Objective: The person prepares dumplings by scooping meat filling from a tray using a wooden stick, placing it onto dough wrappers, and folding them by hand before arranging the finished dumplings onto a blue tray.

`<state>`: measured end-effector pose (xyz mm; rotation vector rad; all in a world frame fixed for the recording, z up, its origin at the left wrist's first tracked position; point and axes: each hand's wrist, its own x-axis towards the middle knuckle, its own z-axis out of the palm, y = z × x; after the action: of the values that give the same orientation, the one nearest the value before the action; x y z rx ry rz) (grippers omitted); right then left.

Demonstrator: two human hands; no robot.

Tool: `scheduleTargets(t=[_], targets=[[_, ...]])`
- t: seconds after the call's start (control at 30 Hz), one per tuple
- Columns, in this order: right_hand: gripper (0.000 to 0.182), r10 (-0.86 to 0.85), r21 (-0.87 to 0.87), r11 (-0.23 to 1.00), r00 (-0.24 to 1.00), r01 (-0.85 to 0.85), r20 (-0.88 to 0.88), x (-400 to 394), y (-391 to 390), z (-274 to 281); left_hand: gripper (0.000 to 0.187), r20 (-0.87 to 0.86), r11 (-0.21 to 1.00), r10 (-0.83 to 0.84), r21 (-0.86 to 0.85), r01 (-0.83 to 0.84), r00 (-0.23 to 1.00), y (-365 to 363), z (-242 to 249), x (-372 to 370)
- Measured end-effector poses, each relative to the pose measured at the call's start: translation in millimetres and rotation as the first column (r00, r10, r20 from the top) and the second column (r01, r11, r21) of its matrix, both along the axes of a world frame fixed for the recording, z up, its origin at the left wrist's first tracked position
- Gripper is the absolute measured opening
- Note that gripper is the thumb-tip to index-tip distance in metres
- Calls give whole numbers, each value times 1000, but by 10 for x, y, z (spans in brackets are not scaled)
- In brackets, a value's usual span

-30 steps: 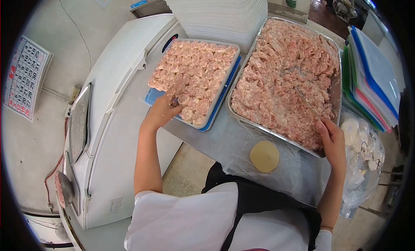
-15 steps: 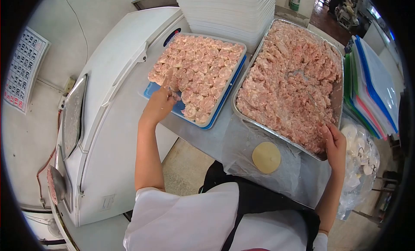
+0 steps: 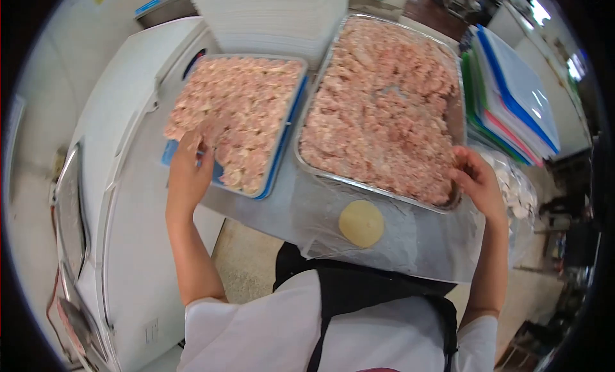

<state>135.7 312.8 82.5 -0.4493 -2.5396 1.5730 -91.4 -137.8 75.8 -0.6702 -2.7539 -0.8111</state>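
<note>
Two bare hands are up in front of you, one at each side of the worktop (image 3: 269,217). Your left hand (image 3: 188,173) is at the near left part of the shallow tray (image 3: 287,123), back of the hand up, fingers reaching away from you over the rows of meat pieces (image 3: 240,109). They blur into the meat, so I cannot tell whether they are closed on a piece. That forearm runs forward from a bent elbow, out wide of your body.

Over to your right hand (image 3: 480,183): it's at the near right corner of the deep metal pan (image 3: 371,189), wrist turned inward, fingers curved toward the ground meat (image 3: 378,103), thumb and forefinger apart. Your right forearm goes almost straight ahead.

The meat pieces fill most of the shallow tray, with blue plastic (image 3: 277,173) beneath it; the ground meat lies in the pan beside it. Between your arms, a round yellow disc (image 3: 360,223) lies flat on clear plastic film (image 3: 323,236), just before the pan.
</note>
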Motion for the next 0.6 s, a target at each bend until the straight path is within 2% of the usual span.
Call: scheduleTargets(t=[0.03, 0.07, 0.1, 0.13, 0.17, 0.2, 0.23, 0.3, 0.37, 0.5, 0.57, 0.6], targets=[[31, 33, 175, 984, 999, -38, 33, -5, 74, 98, 40, 68, 977, -132, 175, 118, 989, 139, 63, 150], [31, 6, 189, 982, 999, -13, 39, -48, 158, 209, 28, 113, 913, -265, 349, 211, 958, 282, 99, 289], [25, 157, 529, 838, 988, -135, 4, -114, 245, 323, 27, 133, 837, -470, 382, 392, 873, 450, 104, 417], [20, 310, 797, 565, 950, -213, 35, -178, 319, 411, 25, 141, 724, -649, 416, 550, 748, 646, 95, 555], [20, 291, 802, 561, 956, -205, 41, -272, 341, 473, 23, 170, 645, -745, 431, 631, 646, 870, 36, 705], [16, 142, 909, 389, 984, -153, 105, -385, 305, 523, 22, 196, 557, -825, 448, 700, 530, 1085, -57, 834], [17, -19, 973, 191, 990, -132, 138, -428, 236, 549, 23, 199, 523, -851, 401, 752, 486, 1271, -212, 919], [19, 127, 994, 106, 992, -38, 24, -446, 143, 287, 24, 193, 470, -882, 363, 804, 429, 1458, -459, 1007], [11, 124, 962, 83, 961, -260, 249, -362, -235, 1, 26, 306, 506, -845, 196, 840, 438, 1522, -591, 1092], [8, 120, 972, 29, 966, -234, 229, -202, -440, 364, 24, 154, 497, -866, 174, 850, 475, 1548, -723, 1090], [11, 50, 968, 10, 967, -250, 249, -277, -228, 550, 24, 289, 478, -858, 146, 866, 425, 1553, -724, 1035], [14, -11, 964, -4, 964, -265, 265, -337, -140, 605, 24, 286, 477, -860, 151, 866, 423, 1573, -739, 1017]])
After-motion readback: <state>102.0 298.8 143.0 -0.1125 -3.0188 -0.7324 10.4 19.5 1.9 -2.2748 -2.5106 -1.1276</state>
